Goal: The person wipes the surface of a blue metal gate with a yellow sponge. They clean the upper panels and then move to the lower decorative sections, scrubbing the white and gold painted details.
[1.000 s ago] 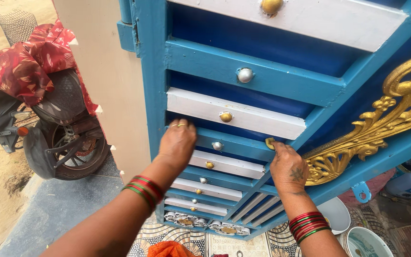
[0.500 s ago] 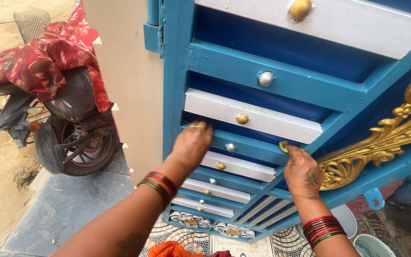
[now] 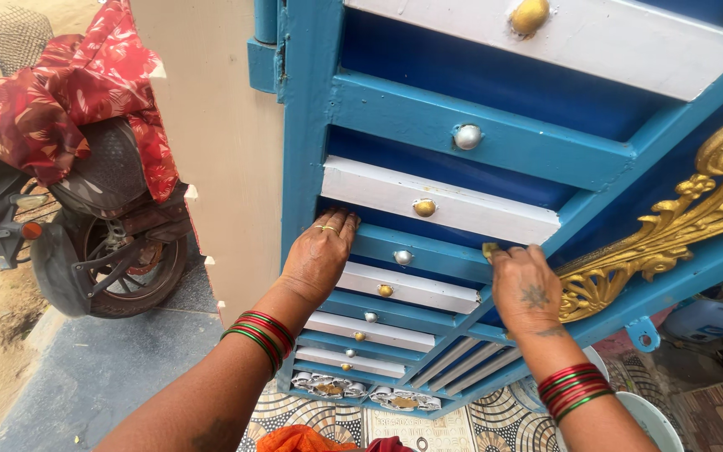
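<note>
The blue gate point(image 3: 462, 159) fills centre and right of frame: judged heavy, rigid painted metal, best held by its slats. Left hand point(image 3: 318, 255) lies flat, fingers open, on a slat. Right hand point(image 3: 527, 289) pinches a small yellowish piece point(image 3: 490, 249) mid-frame.

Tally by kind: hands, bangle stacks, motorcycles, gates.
hands: 2 (left hand, right hand)
bangle stacks: 2
motorcycle: 1
blue gate: 1
total: 6
</note>
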